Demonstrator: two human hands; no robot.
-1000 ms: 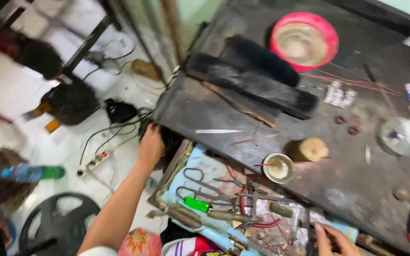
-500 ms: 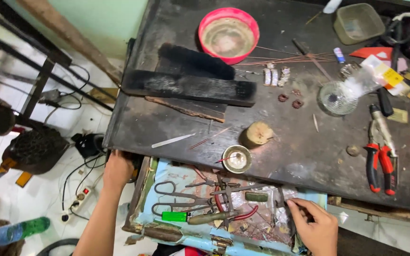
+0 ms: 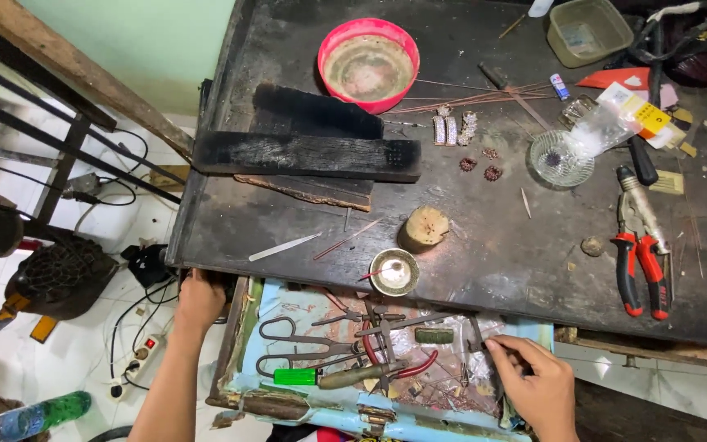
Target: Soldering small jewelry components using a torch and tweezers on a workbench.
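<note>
Open drawer under the dark workbench, crammed with tools. Right hand inside at the right end, fingertips pinched on something small, likely a thin wire. Left hand grips the bench's front-left edge. Scissors between the two hands

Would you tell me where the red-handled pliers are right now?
In the head view, the red-handled pliers lie at the workbench's right side, below the clear glass dish.

A crinkled clear plastic packet with a white-and-yellow label lies at the bench's far right.
</note>
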